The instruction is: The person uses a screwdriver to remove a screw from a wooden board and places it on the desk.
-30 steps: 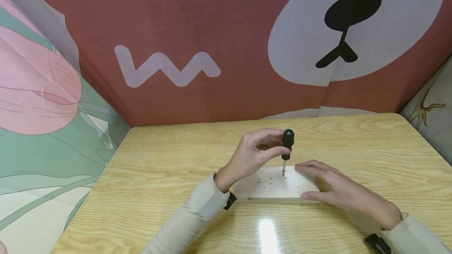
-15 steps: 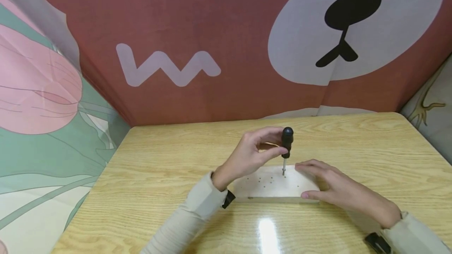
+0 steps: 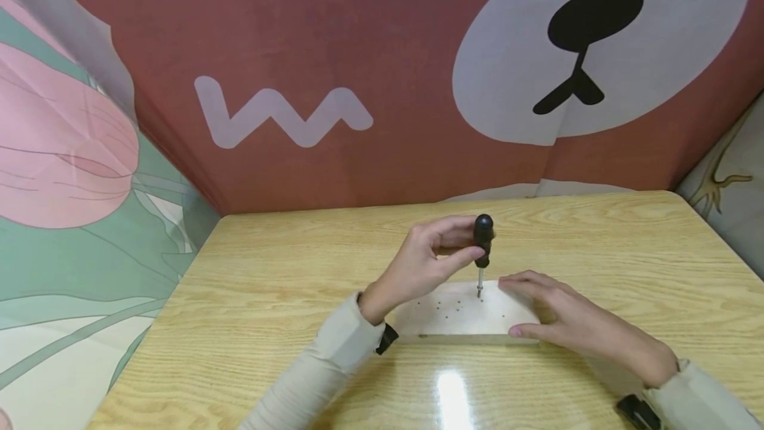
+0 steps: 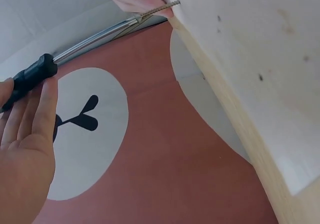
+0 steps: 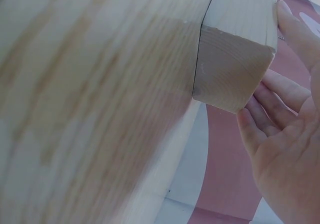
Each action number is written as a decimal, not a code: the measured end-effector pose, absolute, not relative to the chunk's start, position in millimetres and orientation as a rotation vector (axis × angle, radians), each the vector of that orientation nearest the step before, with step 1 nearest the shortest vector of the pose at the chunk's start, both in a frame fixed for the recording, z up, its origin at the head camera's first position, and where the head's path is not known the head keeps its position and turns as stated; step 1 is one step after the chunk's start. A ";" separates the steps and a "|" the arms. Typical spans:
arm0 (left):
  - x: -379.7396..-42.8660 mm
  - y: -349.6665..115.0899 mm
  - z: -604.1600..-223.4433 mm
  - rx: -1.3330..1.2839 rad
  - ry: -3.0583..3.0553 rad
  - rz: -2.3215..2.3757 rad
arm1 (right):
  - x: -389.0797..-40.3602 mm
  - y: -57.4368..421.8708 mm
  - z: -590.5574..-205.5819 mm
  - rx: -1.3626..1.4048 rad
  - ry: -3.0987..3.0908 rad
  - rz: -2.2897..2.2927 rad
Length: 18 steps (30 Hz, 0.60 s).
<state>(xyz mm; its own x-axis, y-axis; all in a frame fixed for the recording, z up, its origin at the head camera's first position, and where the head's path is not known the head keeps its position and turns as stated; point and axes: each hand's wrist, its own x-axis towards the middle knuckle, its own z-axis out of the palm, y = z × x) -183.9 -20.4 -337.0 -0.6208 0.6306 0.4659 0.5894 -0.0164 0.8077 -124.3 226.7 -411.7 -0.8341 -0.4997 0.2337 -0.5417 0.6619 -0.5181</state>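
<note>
My left hand (image 3: 420,261) pinches the black handle of a screwdriver (image 3: 483,241) between thumb and fingers. The screwdriver stands nearly upright over a pale wooden block (image 3: 477,321). Its metal shaft meets the head of a screw (image 4: 162,8), whose threaded end is at the block's holed face, much of the thread still showing. Several small dark holes dot that face. At the block's right end, my right hand (image 3: 564,316) holds it, thumb on the near side and fingers on the far side. The right wrist view shows those fingers around the block's end grain (image 5: 232,69).
The block lies on a wood-grain table (image 3: 286,290), whose far edge runs along a red-brown cloth (image 3: 334,178) with a bear print. Another printed cloth (image 3: 65,257) hangs at the left.
The screwdriver handle has shifted slightly left and upward with my left fingers, its tip staying on the screw. The block and my right hand have kept their place.
</note>
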 end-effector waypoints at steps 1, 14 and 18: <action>-183.8 -20.6 -336.5 1.353 2.171 1.747 | -124.5 227.1 -411.7 0.883 -2.797 0.910; -183.2 -20.9 -336.8 1.314 2.228 1.794 | -125.8 228.8 -412.5 0.882 -2.815 0.910; -183.3 -19.2 -340.7 1.385 2.228 1.849 | -125.5 228.6 -411.8 0.874 -2.818 0.912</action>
